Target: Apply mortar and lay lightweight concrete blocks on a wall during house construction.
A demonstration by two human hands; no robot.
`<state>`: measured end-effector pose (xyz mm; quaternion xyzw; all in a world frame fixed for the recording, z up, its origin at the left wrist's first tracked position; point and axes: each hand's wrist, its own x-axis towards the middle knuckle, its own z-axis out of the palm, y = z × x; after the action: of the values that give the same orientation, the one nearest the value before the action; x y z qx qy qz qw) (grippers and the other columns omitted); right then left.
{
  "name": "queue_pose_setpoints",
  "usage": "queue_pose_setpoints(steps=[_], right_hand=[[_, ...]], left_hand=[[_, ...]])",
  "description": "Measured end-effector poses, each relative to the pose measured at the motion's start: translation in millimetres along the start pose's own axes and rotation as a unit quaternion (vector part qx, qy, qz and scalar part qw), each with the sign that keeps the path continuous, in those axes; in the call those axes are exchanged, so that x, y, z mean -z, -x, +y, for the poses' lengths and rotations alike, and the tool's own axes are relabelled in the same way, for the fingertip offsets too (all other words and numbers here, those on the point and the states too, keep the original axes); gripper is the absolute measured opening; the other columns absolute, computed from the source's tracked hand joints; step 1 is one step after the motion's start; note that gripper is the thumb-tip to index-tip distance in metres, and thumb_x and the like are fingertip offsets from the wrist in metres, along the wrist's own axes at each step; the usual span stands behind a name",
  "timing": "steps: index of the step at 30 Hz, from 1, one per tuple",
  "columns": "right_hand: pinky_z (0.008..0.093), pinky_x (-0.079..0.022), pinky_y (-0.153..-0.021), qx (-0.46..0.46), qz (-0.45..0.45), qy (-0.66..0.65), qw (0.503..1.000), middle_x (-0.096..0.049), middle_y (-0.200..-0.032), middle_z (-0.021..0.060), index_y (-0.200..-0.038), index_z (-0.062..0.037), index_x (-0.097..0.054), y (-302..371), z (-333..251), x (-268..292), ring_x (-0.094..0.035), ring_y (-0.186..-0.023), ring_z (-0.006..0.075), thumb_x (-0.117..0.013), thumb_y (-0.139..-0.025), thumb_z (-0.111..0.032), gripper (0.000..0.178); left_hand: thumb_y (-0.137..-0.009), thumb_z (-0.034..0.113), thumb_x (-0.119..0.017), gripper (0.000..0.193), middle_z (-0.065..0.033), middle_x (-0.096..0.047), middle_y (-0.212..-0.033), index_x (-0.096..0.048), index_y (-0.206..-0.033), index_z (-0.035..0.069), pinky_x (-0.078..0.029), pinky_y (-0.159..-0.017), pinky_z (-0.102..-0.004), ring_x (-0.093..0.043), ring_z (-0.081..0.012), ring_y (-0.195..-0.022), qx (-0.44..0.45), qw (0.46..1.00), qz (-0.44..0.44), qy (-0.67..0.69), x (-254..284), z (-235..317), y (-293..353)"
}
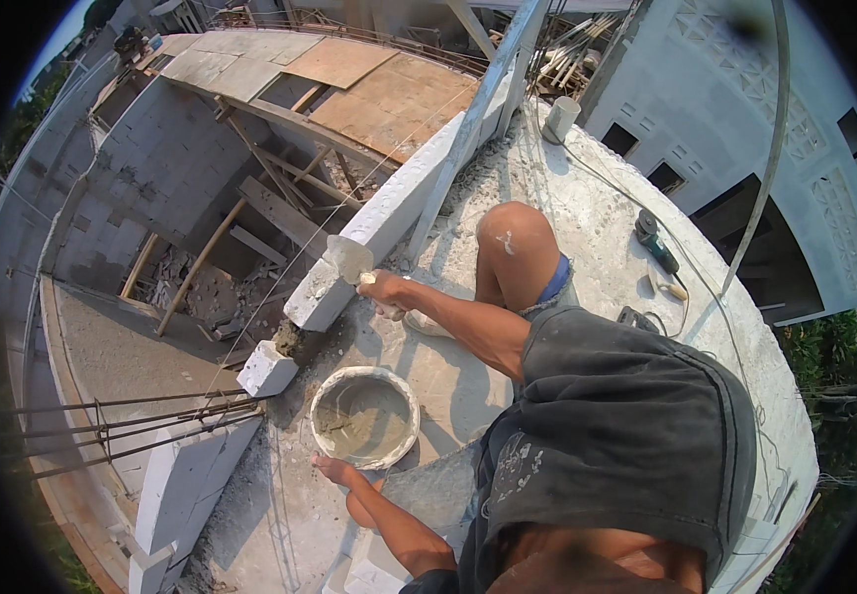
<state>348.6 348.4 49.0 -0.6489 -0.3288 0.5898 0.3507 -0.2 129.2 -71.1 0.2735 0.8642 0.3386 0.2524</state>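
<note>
My right hand (385,288) is closed round the handle of a trowel. Its mortar-smeared blade (348,258) lies over the top of a low wall of white blocks (374,230). Below and nearer stands a round bucket (410,388) with a whitened rim, part filled with grey mortar (364,414). At the bucket's lower left rim, my left hand (334,470) appears to grip the edge, though its fingers are partly hidden. A small white block (268,368) sits left of the bucket, with wet mortar (291,339) between it and the wall end.
A long metal straightedge (470,129) leans across the wall. A taut string runs beside it. Steel bars (132,431) jut out at left, above a deep drop with timber props (201,267). A green angle grinder (655,244), its cord and a pale bucket (561,118) stand at right.
</note>
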Motion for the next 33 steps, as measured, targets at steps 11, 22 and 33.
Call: queue_pose_setpoints(steps=[11,22,33], right_hand=[[0.0336,-0.048,-0.047,-0.001,-0.078,0.045,0.996,-0.057,-0.076,0.0085,-0.113,-0.003,-0.048,-1.8,3.2,0.2,-0.054,-0.053,0.015,-0.06,-0.093,-0.026,0.033],[0.0314,-0.047,-0.043,-0.071,-0.208,0.037,0.975,-0.048,-0.069,0.0045,-0.122,-0.0079,-0.045,14.1,19.5,-51.3,-0.053,-0.053,0.0146,-0.06,-0.093,-0.03,0.039],[0.0343,-0.046,-0.041,-0.069,-0.241,-0.044,0.967,-0.05,-0.072,0.0049,-0.111,-0.0079,-0.043,29.1,19.2,-114.4,-0.052,-0.051,0.0149,-0.062,-0.093,-0.027,0.032]], left_hand=[[-0.098,0.059,-0.025,0.079,-0.0267,-0.053,-0.133,-0.048,-0.135,-0.006,-0.04,-0.103,-0.0422,-0.052,-0.0394,-0.122,0.07,0.994,0.002,0.084,3.8,7.5,3.5],[-0.099,0.055,-0.025,0.073,-0.0247,-0.057,-0.129,-0.054,-0.131,-0.003,-0.039,-0.102,-0.0422,-0.052,-0.0396,-0.122,0.081,0.994,0.013,0.069,0.2,6.3,3.4],[-0.1,0.051,-0.027,0.07,-0.0287,-0.054,-0.132,-0.051,-0.132,-0.006,-0.037,-0.105,-0.0418,-0.048,-0.0423,-0.125,0.045,0.997,0.018,0.052,3.1,-2.8,6.1]])
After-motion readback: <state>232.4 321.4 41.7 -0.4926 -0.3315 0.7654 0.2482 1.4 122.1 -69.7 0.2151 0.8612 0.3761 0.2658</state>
